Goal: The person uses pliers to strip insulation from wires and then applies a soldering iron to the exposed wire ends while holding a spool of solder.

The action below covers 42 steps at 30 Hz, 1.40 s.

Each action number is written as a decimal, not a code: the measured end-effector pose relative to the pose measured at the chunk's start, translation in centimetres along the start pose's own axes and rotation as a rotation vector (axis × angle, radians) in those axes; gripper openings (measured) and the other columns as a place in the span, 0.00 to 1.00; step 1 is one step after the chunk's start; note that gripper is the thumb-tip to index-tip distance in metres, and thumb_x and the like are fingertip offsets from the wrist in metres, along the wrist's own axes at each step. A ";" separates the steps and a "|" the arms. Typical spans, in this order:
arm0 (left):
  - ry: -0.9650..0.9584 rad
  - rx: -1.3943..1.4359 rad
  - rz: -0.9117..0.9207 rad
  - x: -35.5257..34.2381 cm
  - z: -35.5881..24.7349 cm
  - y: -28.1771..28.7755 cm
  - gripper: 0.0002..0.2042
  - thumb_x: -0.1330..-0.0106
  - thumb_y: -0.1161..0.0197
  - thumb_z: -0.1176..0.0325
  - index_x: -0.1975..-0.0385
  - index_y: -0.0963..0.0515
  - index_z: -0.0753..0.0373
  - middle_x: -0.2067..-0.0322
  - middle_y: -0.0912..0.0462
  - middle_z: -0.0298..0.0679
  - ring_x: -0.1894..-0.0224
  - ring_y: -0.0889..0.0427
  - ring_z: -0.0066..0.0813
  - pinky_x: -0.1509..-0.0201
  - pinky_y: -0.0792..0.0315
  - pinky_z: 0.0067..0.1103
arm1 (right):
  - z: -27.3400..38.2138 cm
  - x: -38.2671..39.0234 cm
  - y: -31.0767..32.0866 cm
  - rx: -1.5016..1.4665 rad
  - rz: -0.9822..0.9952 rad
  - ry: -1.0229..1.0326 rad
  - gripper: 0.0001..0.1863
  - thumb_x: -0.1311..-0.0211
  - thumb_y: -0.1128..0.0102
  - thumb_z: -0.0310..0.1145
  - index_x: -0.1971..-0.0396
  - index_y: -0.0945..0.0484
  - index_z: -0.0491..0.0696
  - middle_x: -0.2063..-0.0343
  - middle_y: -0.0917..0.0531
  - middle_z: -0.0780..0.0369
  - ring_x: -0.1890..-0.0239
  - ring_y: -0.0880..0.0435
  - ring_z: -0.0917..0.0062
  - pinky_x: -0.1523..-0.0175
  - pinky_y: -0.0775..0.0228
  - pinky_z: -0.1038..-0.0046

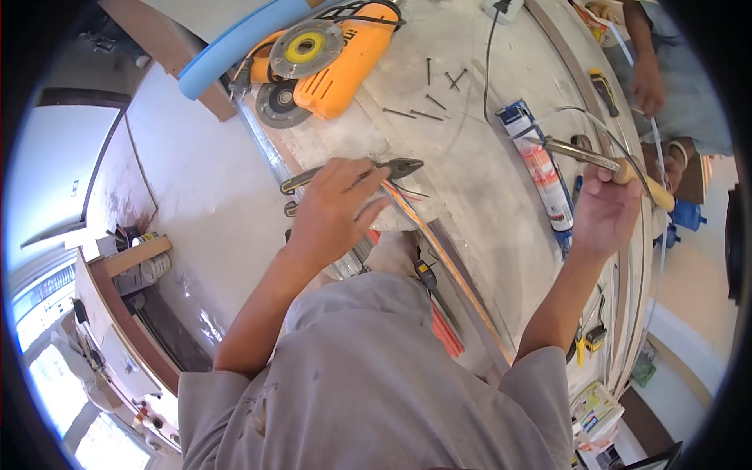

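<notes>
The pliers (406, 168) show matt metal, the wooden-handled tool (581, 152) glossy metal.

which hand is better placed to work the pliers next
Likely the left hand: it covers the pliers, whereas the right hand is past the blue-and-red tube, seemingly holding the wooden-handled tool.

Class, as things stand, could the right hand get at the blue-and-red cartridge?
Probably yes: the cartridge lies close to the right hand, its lower part uncovered. However, that hand appears to hold a wooden-handled tool, which may need setting down first.
</notes>
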<state>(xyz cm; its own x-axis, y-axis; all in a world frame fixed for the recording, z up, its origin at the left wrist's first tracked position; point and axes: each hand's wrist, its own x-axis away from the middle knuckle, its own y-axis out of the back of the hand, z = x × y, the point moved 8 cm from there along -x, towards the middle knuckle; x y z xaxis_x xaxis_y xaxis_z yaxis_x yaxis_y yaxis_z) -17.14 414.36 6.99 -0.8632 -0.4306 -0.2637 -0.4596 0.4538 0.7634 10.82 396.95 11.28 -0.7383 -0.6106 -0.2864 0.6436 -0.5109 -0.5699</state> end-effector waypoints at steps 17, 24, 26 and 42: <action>0.200 -0.084 0.132 1.3 4.0 -0.2 0.33 0.55 0.27 0.69 0.45 0.30 0.65 0.49 0.29 0.45 0.45 0.32 0.44 0.41 0.39 0.33 | -3.8 2.0 1.2 0.044 -0.153 -0.104 0.15 0.32 0.51 0.35 0.56 0.25 0.40 0.61 0.18 0.54 0.58 0.19 0.68 0.53 0.26 0.66; 0.062 0.031 -0.079 1.4 1.0 1.1 0.21 0.49 0.31 0.72 0.53 0.24 0.66 0.54 0.26 0.46 0.51 0.28 0.44 0.48 0.34 0.31 | -4.5 2.0 0.3 -0.041 -0.235 -0.126 0.12 0.33 0.48 0.36 0.65 0.25 0.41 0.70 0.19 0.60 0.72 0.26 0.80 0.71 0.36 0.79; 0.043 0.075 -0.144 1.2 0.5 1.3 0.16 0.48 0.32 0.74 0.58 0.23 0.66 0.58 0.24 0.45 0.56 0.26 0.42 0.52 0.31 0.28 | -5.4 3.3 1.1 -0.062 -0.289 -0.181 0.11 0.33 0.48 0.36 0.65 0.25 0.42 0.72 0.19 0.60 0.73 0.24 0.79 0.70 0.33 0.79; 0.208 0.617 0.276 1.7 -3.0 -2.3 0.10 0.37 0.38 0.70 0.58 0.21 0.67 0.70 0.19 0.36 0.74 0.27 0.18 0.70 0.33 0.16 | -5.8 13.2 -6.0 -0.609 -0.530 -0.113 0.11 0.35 0.44 0.37 0.64 0.22 0.44 0.75 0.18 0.62 0.76 0.21 0.79 0.67 0.26 0.77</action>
<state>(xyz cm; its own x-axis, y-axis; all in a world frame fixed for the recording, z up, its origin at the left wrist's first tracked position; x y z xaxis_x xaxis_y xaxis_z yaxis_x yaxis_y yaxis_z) -16.96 410.28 6.55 -0.9357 -0.3484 0.0559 -0.3176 0.9006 0.2966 -3.99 395.48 6.45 -0.8683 -0.4542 0.1996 -0.0321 -0.3501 -0.9362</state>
